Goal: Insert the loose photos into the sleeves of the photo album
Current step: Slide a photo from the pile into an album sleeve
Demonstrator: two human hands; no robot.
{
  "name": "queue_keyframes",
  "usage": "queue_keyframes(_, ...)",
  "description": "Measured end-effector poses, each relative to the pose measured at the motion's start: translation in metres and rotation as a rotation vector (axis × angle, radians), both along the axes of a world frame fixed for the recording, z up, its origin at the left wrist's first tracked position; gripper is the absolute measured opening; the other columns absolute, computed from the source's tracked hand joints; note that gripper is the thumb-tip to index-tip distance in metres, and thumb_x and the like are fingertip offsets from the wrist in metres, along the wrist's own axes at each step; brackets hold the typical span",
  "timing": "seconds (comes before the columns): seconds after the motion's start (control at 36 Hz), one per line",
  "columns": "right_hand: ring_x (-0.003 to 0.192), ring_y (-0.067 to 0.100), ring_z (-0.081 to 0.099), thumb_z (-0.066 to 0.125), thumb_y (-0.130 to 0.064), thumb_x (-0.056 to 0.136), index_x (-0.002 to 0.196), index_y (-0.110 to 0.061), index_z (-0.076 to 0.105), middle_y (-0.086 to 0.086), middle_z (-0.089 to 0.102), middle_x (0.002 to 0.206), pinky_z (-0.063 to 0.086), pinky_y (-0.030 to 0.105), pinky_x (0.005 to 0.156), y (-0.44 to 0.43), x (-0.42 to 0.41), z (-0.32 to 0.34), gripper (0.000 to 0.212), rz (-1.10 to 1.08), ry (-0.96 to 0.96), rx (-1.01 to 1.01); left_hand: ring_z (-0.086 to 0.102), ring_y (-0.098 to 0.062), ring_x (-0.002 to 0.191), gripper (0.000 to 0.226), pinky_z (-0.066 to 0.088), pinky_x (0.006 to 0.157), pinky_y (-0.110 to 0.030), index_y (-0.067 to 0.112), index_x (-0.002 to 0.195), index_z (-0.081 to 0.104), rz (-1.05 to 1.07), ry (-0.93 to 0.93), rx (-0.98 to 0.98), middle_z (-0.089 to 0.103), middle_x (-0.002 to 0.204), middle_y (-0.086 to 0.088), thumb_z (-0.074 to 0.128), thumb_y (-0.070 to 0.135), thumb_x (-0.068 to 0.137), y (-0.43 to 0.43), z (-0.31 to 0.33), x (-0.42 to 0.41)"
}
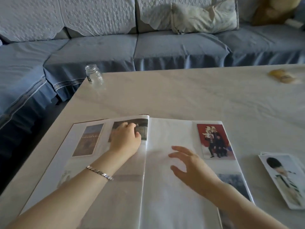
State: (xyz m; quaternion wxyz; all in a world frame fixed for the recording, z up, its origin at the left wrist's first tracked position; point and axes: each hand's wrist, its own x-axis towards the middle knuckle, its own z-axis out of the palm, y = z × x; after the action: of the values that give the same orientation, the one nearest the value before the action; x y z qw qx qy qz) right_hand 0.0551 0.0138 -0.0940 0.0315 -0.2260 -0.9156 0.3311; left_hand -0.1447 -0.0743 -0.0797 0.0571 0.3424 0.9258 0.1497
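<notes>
The photo album (165, 187) lies open on the table in front of me. My left hand (127, 138) rests on a dark photo (142, 125) at the top of the left page, fingers bent onto it. A landscape photo (88, 140) sits in the sleeve to its left. My right hand (189, 164) hovers with spread fingers over the bare white part of the right page. A red group photo (214, 141) sits at the right page's top and a dark photo (234, 184) below it. A stack of loose photos (287, 177) lies right of the album.
The pale table (181, 96) carries a clear glass jar (94, 76) at its far left corner and a yellowish object (282, 76) at the far right. A blue sofa (148, 47) with a light cushion (203, 17) runs behind and along the left.
</notes>
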Motion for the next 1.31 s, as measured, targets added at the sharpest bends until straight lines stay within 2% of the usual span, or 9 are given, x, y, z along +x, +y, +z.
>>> queue_keyframes(0.36, 0.131, 0.023, 0.033, 0.049, -0.040, 0.091, 0.135, -0.020, 0.038, 0.007, 0.038, 0.138, 0.028, 0.030, 0.103, 0.093, 0.161, 0.005, 0.050, -0.655, -0.431, 0.292, 0.060, -0.011, 0.095, 0.018, 0.042, 0.077, -0.023, 0.022, 0.102, 0.067, -0.364, -0.155, 0.238, 0.066, 0.098, 0.011, 0.052, 0.020, 0.093, 0.040, 0.019, 0.108)
queue_keyframes(0.56, 0.117, 0.013, 0.050, 0.036, -0.033, 0.097, 0.134, -0.020, 0.040, -0.004, 0.057, 0.121, 0.032, 0.022, 0.095, 0.092, 0.179, -0.016, 0.040, -0.558, -0.487, 0.465, 0.061, -0.007, 0.091, 0.016, 0.050, 0.084, -0.029, 0.022, 0.095, 0.069, -0.430, -0.227, 0.214, 0.067, 0.094, 0.013, 0.053, 0.018, 0.092, 0.047, 0.012, 0.124)
queue_keyframes(0.64, 0.079, 0.021, 0.066, 0.038, -0.016, 0.087, 0.101, -0.002, 0.065, 0.004, 0.068, 0.081, 0.047, 0.026, 0.074, 0.091, 0.177, -0.017, 0.034, -0.628, -0.318, 0.561, 0.061, -0.003, 0.087, 0.017, 0.048, 0.077, -0.015, 0.025, 0.090, 0.068, -0.418, -0.305, 0.228, 0.068, 0.090, 0.015, 0.053, 0.018, 0.093, 0.049, 0.010, 0.129)
queue_keyframes(0.69, 0.062, 0.024, 0.066, 0.042, -0.011, 0.077, 0.081, 0.002, 0.068, 0.008, 0.067, 0.066, 0.052, 0.027, 0.062, 0.089, 0.179, -0.014, 0.029, -0.674, -0.119, 0.687, 0.064, -0.006, 0.084, 0.019, 0.048, 0.075, -0.013, 0.023, 0.083, 0.068, -0.364, -0.465, 0.269, 0.070, 0.084, 0.012, 0.054, 0.017, 0.093, 0.052, 0.013, 0.139)
queue_keyframes(0.81, 0.084, 0.032, 0.070, 0.058, -0.003, 0.078, 0.097, 0.008, 0.068, 0.020, 0.071, 0.093, 0.049, 0.046, 0.085, 0.078, 0.166, 0.002, 0.024, -0.659, 0.169, 0.783, 0.070, -0.018, 0.083, 0.023, 0.057, 0.073, -0.025, 0.016, 0.091, 0.067, -0.227, -1.102, 0.333, 0.074, 0.084, 0.001, 0.052, 0.034, 0.090, 0.064, 0.029, 0.169)
queue_keyframes(0.86, 0.092, 0.030, 0.068, 0.063, -0.001, 0.074, 0.100, 0.006, 0.068, 0.019, 0.070, 0.100, 0.043, 0.037, 0.095, 0.068, 0.155, 0.006, 0.027, -0.550, 0.270, 0.790, 0.070, -0.018, 0.091, 0.043, 0.056, 0.082, -0.031, 0.019, 0.104, 0.064, -0.247, -1.316, 0.287, 0.073, 0.098, 0.000, 0.048, 0.051, 0.079, 0.069, 0.033, 0.181)
queue_keyframes(1.08, 0.127, 0.015, 0.048, 0.043, -0.018, 0.092, 0.125, -0.010, 0.059, 0.003, 0.057, 0.131, 0.034, 0.037, 0.107, 0.034, 0.123, 0.004, 0.038, -0.144, 0.327, 0.505, 0.070, -0.015, 0.090, 0.024, 0.057, 0.073, -0.029, 0.013, 0.113, 0.064, -0.099, -1.241, 0.443, 0.073, 0.098, -0.004, 0.051, 0.024, 0.095, 0.075, 0.026, 0.193)
queue_keyframes(1.22, 0.131, -0.001, 0.028, 0.036, -0.059, 0.089, 0.135, -0.030, 0.042, -0.018, 0.031, 0.141, 0.035, 0.033, 0.107, 0.039, 0.124, 0.012, 0.055, -0.411, 0.294, 0.009, 0.071, -0.022, 0.081, 0.021, 0.058, 0.070, -0.034, 0.008, 0.103, 0.067, -0.123, -1.182, 0.416, 0.073, 0.088, -0.010, 0.051, 0.020, 0.095, 0.068, 0.022, 0.175)
queue_keyframes(1.31, 0.112, 0.007, 0.055, 0.056, -0.043, 0.086, 0.135, -0.031, 0.038, -0.010, 0.049, 0.130, 0.056, 0.034, 0.084, 0.047, 0.126, 0.015, 0.054, -0.582, 0.233, -0.368, 0.071, -0.019, 0.085, 0.016, 0.058, 0.071, -0.033, 0.021, 0.107, 0.062, -0.221, -1.164, 0.372, 0.073, 0.093, -0.003, 0.051, 0.022, 0.095, 0.066, 0.022, 0.175)
